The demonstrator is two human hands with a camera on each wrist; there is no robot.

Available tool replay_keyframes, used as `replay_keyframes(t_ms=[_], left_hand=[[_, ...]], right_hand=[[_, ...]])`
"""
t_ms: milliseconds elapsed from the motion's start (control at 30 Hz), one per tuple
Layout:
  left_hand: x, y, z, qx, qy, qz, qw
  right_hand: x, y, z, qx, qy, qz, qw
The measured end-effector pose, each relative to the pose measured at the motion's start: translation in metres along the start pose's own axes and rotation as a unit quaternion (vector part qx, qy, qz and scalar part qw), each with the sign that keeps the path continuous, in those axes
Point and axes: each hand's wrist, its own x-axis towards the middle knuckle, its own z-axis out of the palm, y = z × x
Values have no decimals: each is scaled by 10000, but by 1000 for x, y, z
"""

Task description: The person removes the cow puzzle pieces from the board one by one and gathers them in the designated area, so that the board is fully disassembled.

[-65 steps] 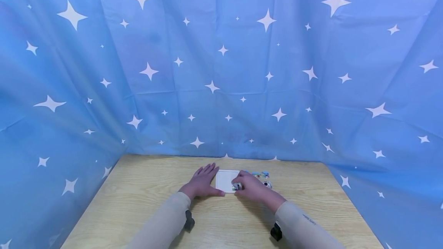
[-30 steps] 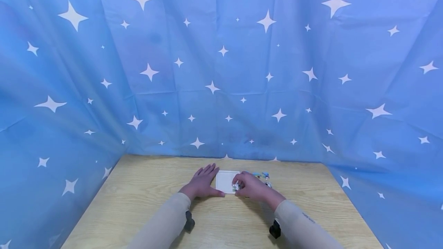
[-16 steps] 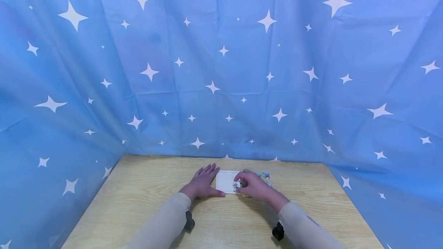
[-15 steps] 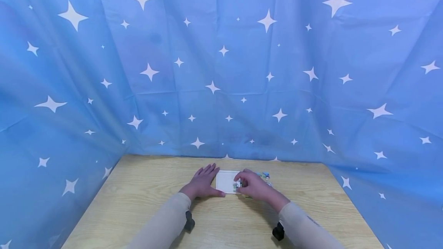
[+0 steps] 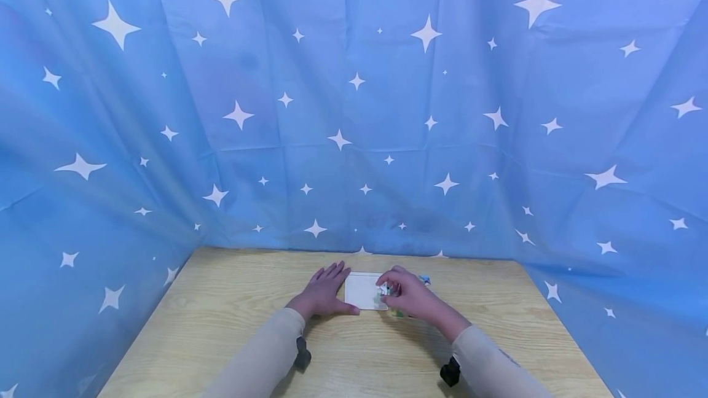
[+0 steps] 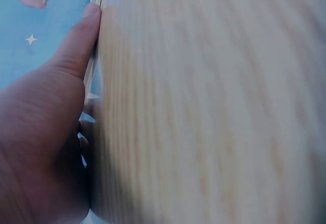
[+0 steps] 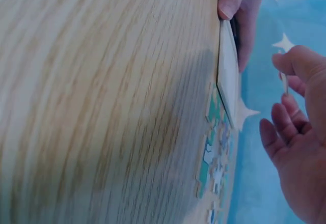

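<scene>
In the head view, my left hand (image 5: 325, 292) rests with extended fingers along the left side of a flat white puzzle board (image 5: 362, 293), its thumb at the near edge. My right hand (image 5: 408, 295) is over the board's right side, pinching a small printed jigsaw puzzle piece (image 5: 383, 289) between thumb and finger. The right wrist view shows that piece (image 7: 284, 83) edge-on and raised above the board (image 7: 226, 71), the other fingers loosely curled. In the left wrist view, the left thumb (image 6: 81, 40) lies against the board's edge.
Several loose puzzle pieces (image 7: 206, 158) with green and blue prints lie on the wooden table (image 7: 102, 107) beside the board, partly hidden by the right hand in the head view. A blue curtain (image 5: 354, 109) with white stars hangs behind the table.
My right hand, pinching the puzzle piece, has shifted slightly right and away from the board's near edge. It now covers more of the loose pieces. The left hand has stayed in place.
</scene>
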Motion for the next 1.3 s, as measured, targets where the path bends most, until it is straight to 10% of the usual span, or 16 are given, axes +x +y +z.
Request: replay_keyframes(t_ms=[967,1300], left_hand=[[4,-10,7,-20,71,94,9999],[-9,13,-13,-116,-116,16,9999]], right_hand=[[-29,10,-29,201,186,258,9993],[-44,23,-37,390,209,332,9985]])
